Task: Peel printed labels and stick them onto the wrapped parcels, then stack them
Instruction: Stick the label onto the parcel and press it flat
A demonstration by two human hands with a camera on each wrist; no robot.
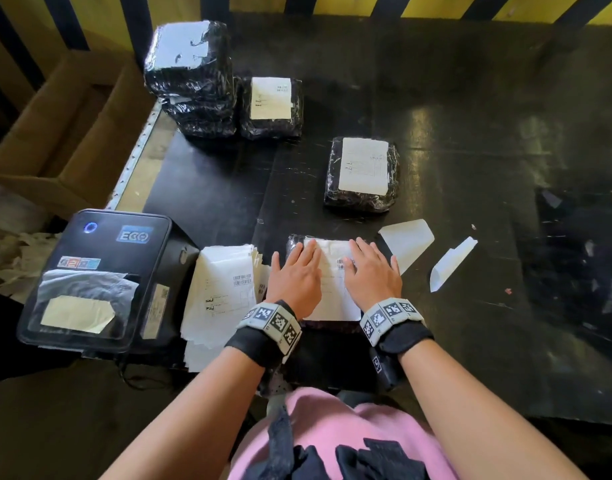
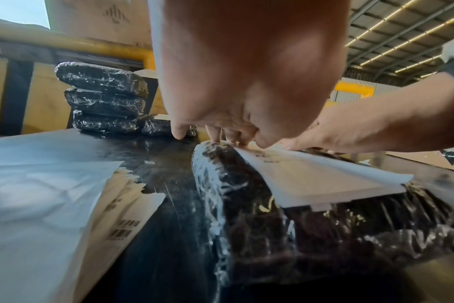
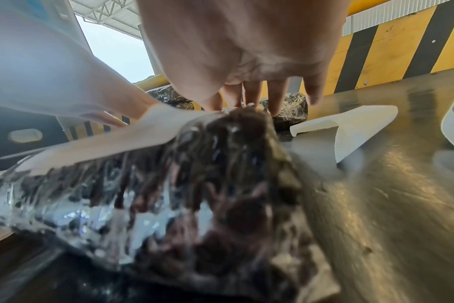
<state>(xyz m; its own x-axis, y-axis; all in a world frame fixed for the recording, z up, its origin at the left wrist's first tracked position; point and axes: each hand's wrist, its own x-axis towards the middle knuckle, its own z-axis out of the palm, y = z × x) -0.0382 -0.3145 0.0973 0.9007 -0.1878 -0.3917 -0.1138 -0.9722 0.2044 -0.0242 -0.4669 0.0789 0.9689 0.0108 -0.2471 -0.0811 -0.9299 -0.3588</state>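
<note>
Near parcel wrapped in black film w/ clear glossy plastic over it, crinkled, catching light; label on top is matt white paper, near edge lifting a bit in left wrist view. Stacked parcels same shiny crinkled wrap. Table is black, glossy, scuffed & scratched, w/ a pale metal strip along its left edge. Backing scraps are smooth white paper. Printer is smooth dark plastic, semi-gloss. Carton is matt brown cardboard. Wrist bands are black cloth.
</note>
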